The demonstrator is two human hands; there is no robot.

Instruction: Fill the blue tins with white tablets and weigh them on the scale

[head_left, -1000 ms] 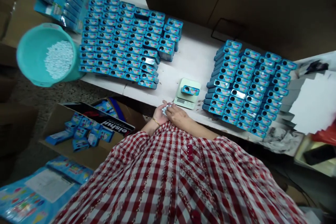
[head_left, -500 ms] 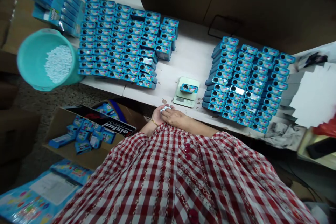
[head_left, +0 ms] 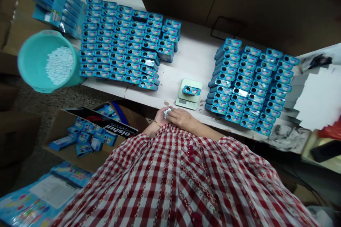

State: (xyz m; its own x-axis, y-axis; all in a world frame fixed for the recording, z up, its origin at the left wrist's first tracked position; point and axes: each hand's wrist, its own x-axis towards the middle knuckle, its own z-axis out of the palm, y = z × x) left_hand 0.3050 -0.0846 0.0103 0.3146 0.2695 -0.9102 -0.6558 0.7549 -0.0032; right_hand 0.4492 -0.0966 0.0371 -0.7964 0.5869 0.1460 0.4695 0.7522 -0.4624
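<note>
My left hand is cupped, palm up, at the table's front edge, holding a small heap of white pellets. My right hand lies across it, its fingers together and bent over the pellets; the fingertips are partly hidden. Just beyond the hands is a pale green digital scale. One blue box with a dark round hole in its top stands on the scale.
Rows of similar blue boxes stand at left, with more rows at right. A turquoise bucket at far left contains white pellets. Below it, an open carton holds small blue packets. Crumpled paper lies at the right edge.
My right hand has shifted slightly right and its fingers have drawn back a little over the pellets. My left hand stays cupped in place, with more of the heap visible. The scale and boxes are unchanged.
</note>
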